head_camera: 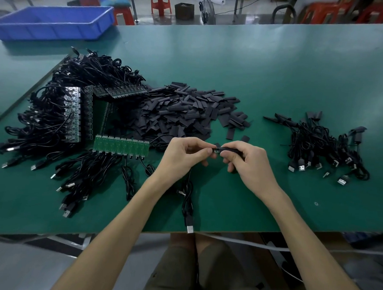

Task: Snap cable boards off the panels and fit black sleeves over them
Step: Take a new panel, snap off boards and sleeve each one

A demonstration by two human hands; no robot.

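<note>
My left hand [185,154] pinches a small cable board [216,150] at its end, above the green table [256,81]. My right hand [249,160] holds a black sleeve [229,149] that sits partly over the board. The board's black cable [187,202] hangs down under my left hand, its USB plug [190,228] at the table's front edge. A green panel [120,147] of several boards with cables lies just left of my left hand. A heap of loose black sleeves [183,113] lies behind my hands.
A big stack of panels with tangled cables [72,107] fills the left of the table. A pile of sleeved cables [325,147] lies at the right. A blue bin [52,22] stands at the far left corner. Red stools and a fan stand beyond the table.
</note>
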